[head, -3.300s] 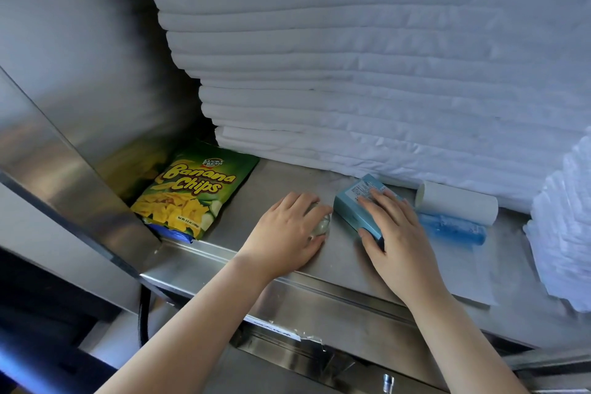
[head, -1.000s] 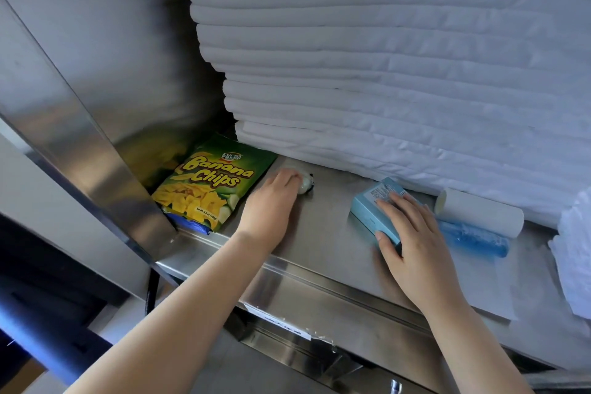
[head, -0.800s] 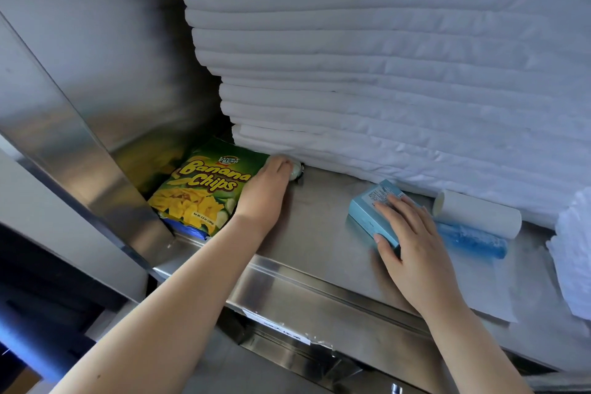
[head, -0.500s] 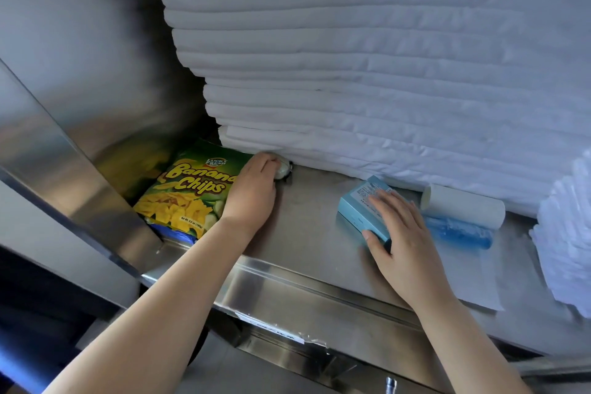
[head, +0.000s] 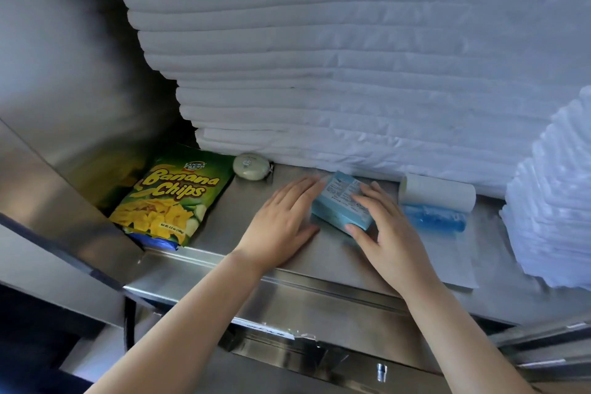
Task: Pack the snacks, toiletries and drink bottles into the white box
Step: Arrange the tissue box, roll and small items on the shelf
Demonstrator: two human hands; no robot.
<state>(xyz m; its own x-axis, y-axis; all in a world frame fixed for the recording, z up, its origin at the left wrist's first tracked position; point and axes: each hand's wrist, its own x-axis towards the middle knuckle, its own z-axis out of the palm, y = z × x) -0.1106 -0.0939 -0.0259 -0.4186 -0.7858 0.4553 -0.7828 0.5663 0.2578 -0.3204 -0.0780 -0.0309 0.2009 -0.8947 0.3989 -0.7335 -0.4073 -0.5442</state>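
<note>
Blue carton [head: 339,201]: flat on steel table [head: 319,262], centre, printed label up.
Right hand [head: 390,233]: grasping carton, fingers curled over top, thumb at near corner.
Left hand [head: 281,227]: released, palm down on table, straight fingers touching carton's left side.
Banana chips bag [head: 172,198]: flat at table's left end, against steel side wall.
Round pale packet [head: 251,166]: just right of bag, touching foot of folded white linen [head: 319,73] stacked behind.
White roll [head: 438,192]: on its side, right of carton.
Blue translucent roll [head: 435,221]: just in front of white roll, on paper sheet [head: 447,262].
</note>
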